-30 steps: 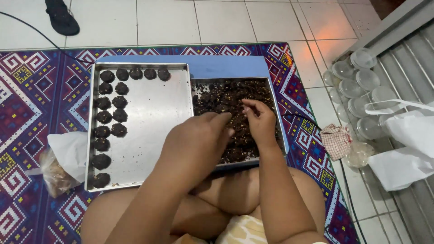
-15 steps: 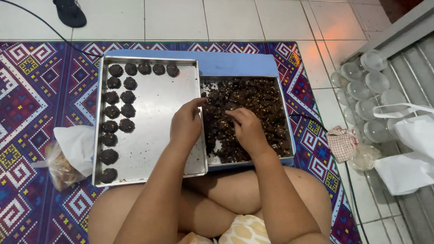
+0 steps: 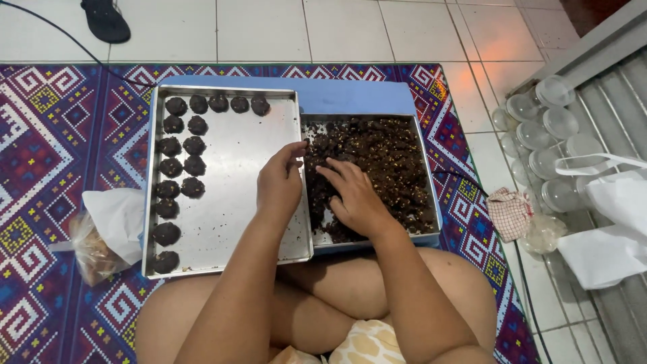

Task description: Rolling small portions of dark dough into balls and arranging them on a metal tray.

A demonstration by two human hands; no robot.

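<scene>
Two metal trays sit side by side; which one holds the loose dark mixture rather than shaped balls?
The right tray, under the right hand. Its dark mixture lies loose and crumbly; the left tray carries separate dark balls in rows.

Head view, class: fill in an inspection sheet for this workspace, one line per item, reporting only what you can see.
Surface: patterned mat on white tiled floor.
Job's things: steel tray with dark dough balls; second tray of dark crumbly mix.
Clutter: plastic bag, checked cloth, clear jars, white bag, sandal.
Grippers: left hand at the trays' shared edge; right hand in the mix.
Cables: black cable.
Surroundings: grey ribbed panel.
</scene>
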